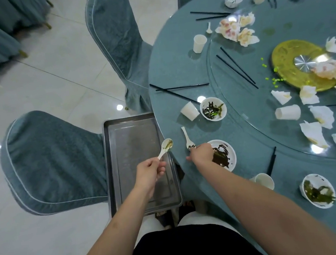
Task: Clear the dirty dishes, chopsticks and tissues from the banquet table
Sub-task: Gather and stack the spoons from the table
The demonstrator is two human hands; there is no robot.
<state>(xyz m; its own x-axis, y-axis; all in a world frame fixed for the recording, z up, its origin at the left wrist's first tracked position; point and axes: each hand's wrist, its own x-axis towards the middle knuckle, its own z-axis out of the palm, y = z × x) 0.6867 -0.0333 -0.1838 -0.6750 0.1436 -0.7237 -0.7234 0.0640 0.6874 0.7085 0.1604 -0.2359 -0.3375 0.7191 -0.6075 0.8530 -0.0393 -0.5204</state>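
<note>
two spoons: left hand [150, 169] pinches one [165, 147] over tray [111, 155]; right hand [202, 155] pinches another [187, 138].

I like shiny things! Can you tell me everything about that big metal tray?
The metal tray is a flat, grey rectangle with rounded corners and a low raised rim. It looks like dull steel with smudges and scratches. It lies on the seat of a chair covered in blue-green cloth, close beside the round table, with one corner passing under the table edge. No dishes are in it. The left hand holds a dirty white spoon above it.
</note>
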